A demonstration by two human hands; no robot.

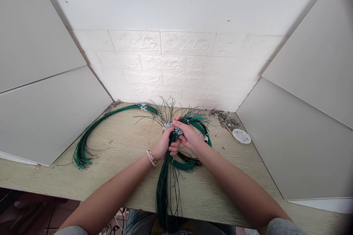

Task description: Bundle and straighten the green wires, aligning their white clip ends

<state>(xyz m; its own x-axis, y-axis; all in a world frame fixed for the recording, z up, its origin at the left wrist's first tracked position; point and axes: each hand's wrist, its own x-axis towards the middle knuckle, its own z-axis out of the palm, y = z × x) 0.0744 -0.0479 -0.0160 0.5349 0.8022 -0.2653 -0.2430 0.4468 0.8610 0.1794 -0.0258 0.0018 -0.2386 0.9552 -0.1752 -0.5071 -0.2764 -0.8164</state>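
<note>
My left hand (166, 143) is wrapped round a thick bundle of green and black wires (163, 187), just below a band of small white connectors (177, 130). The wires hang down from it past the table's front edge, and thin loose ends fan out above. At the top of the same bundle, my right hand (187, 133) closes its fingers on the connectors. Behind my hands a second, curled bundle of green wires (205, 128) lies on the table. Part of the held bundle is hidden by my fingers.
Another long wire bundle (106, 115) curves across the left of the wooden table (124, 158). Grey panels (55, 117) stand on both sides, with a white brick-patterned wall (162, 62) behind. Grey debris (227, 119) and a round white lid-like disc (241, 136) lie at the back right.
</note>
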